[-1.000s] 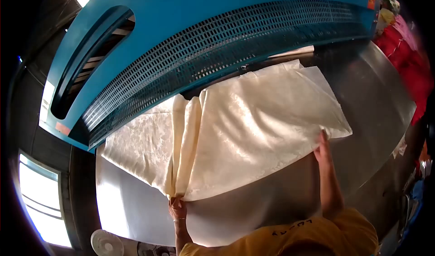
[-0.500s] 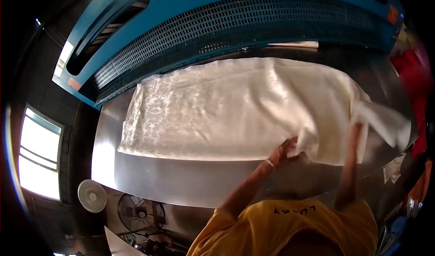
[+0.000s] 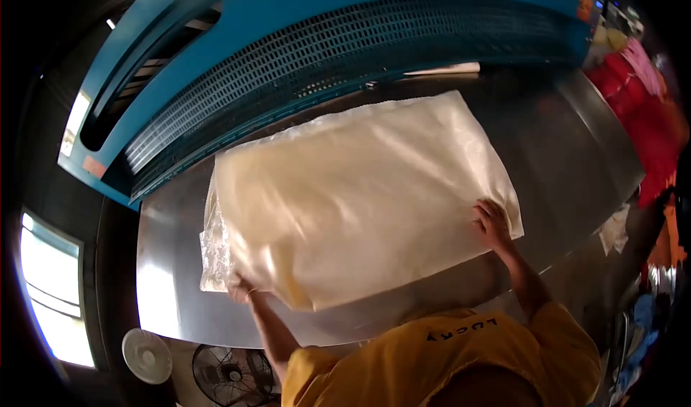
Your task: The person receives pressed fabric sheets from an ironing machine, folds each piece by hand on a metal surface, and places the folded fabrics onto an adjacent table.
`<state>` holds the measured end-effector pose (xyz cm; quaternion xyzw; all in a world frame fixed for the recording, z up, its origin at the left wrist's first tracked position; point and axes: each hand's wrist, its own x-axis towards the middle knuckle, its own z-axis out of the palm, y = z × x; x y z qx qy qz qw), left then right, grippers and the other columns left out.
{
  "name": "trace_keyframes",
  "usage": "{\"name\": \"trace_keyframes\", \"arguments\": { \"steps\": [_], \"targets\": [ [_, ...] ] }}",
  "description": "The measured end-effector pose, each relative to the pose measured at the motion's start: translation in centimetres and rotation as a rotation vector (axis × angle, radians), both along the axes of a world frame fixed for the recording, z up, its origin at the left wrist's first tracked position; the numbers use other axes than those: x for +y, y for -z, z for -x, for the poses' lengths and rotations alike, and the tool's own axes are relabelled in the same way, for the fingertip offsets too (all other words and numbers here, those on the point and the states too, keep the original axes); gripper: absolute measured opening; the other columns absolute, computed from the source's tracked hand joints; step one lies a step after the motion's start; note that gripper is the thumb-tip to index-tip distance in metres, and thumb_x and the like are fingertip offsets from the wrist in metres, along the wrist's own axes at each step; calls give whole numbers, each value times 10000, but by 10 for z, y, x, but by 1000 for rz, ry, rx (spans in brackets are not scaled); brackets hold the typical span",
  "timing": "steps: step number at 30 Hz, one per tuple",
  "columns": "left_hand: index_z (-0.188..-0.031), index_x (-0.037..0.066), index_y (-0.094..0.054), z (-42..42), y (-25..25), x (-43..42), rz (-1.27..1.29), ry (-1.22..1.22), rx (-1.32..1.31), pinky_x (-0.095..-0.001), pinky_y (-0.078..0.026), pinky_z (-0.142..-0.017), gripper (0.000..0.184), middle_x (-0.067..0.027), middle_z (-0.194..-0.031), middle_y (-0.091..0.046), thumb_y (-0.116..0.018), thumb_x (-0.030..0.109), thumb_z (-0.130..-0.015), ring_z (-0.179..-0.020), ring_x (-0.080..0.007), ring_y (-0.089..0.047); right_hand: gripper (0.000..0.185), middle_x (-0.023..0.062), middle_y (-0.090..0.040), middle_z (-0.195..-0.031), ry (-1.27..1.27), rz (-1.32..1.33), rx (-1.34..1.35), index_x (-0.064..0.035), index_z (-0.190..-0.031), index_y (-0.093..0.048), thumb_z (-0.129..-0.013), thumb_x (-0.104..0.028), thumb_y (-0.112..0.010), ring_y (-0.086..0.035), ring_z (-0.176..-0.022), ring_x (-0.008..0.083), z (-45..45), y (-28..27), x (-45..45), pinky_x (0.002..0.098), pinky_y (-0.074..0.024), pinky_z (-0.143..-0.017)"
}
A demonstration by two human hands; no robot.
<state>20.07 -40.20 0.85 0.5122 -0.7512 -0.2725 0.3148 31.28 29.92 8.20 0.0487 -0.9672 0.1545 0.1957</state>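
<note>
A cream cloth [image 3: 360, 205] with a satin sheen lies folded over on the metal table. Its patterned layer [image 3: 216, 259] shows along the left edge, under the plain upper layer. At the near left corner my left hand [image 3: 241, 289] closes on the cloth edge, where the fabric bunches into a raised fold; its fingertips are slightly blurred. Resting on top of the cloth near its right end, my right hand [image 3: 493, 225] has its fingers apart, with creases running out from it.
Behind the metal table [image 3: 576, 169] stands a blue machine [image 3: 288, 18] with a perforated guard. Red fabric [image 3: 633, 112] is heaped at the right. Two fans, one white [image 3: 147, 356] and one black [image 3: 232, 374], stand at the lower left.
The right part of the cloth has been folded over to the left, covering most of the patterned area. My left hand has moved far left; my right hand has come down onto the cloth.
</note>
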Motion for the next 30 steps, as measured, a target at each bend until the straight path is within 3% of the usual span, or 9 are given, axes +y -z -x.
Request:
{"name": "trace_keyframes", "arguments": {
  "steps": [3,6,10,15,17,24,26,27,30],
  "targets": [
    [-1142,-57,-436,-16,-33,-9,-303,-57,-70,-437,-495,-752,902,-168,-1117,-530,-669,622,-596,-907,-368,-556,289,88,-535,-1111,152,38,77,-61,-1013,-545,-731,-84,-601,-472,-1088,271,-13,23,26,409,-358,-893],
    [-1172,-28,-442,22,-28,-11,-515,448,-24,-423,-462,-791,721,-167,-1142,-502,-595,506,-712,-958,-344,-522,244,113,-561,-1061,677,88,165,-80,-1010,-561,-784,-165,-596,-508,-1028,299,-19,0,42,428,-389,-804],
    [-1159,-2,-464,63,-62,148,-452,1106,267,-391,-444,-785,547,-151,-1087,-503,-573,346,-751,-939,-313,-496,264,124,-622,-874,635,660,-106,-57,-1015,-588,-824,-240,-586,-589,-776,256,-17,6,65,365,-451,-636],
    [-1143,31,-492,-40,-79,388,1139,1874,96,-351,-421,-778,366,-130,-1018,-504,-546,147,-800,-915,-274,-462,244,26,-618,-841,388,1374,-157,1,-954,-617,-826,-205,-589,-557,-720,96,-15,-19,31,267,-445,-594],
    [-1352,6,-223,-119,-80,443,43,2157,-87,-396,-307,-984,843,-216,-1306,-353,-637,428,-750,-1167,-345,-361,227,27,-617,-852,337,1603,134,2,-953,-618,-819,-179,-591,-560,-742,100,-45,-56,17,264,-446,-625],
    [-1367,12,-145,-240,-88,529,226,1835,-56,-497,-264,-971,1092,-243,-1297,-339,-715,510,-580,-1177,-400,-338,181,5,-548,-633,500,1604,177,-16,-801,-560,-818,-195,-577,-481,-504,82,-68,-95,3,277,-396,-431],
    [-1267,-32,-344,-225,-90,530,-48,1742,-344,-391,-384,-885,785,-209,-1152,-488,-661,423,-711,-1046,-329,-478,332,8,-540,-622,188,1377,-155,14,-1123,-502,-845,-167,-513,-431,-477,72,-48,-123,-52,262,-373,-415],
    [-1202,-44,-445,-209,-82,523,-332,1730,-541,-345,-421,-844,633,-180,-1085,-548,-637,374,-767,-983,-291,-529,288,57,-608,-833,-148,1289,-314,-23,-1084,-541,-878,-225,-532,-573,-732,119,-36,-120,-73,289,-466,-648],
    [-1016,-9,-591,-206,-50,471,-939,1152,225,-285,-450,-728,305,-103,-957,-610,-539,248,-860,-843,-198,-569,465,128,-560,-1071,-618,1108,-350,-49,-1292,-375,-897,-252,-511,-533,-990,151,-28,-151,-106,270,-405,-872]
  ]
}}
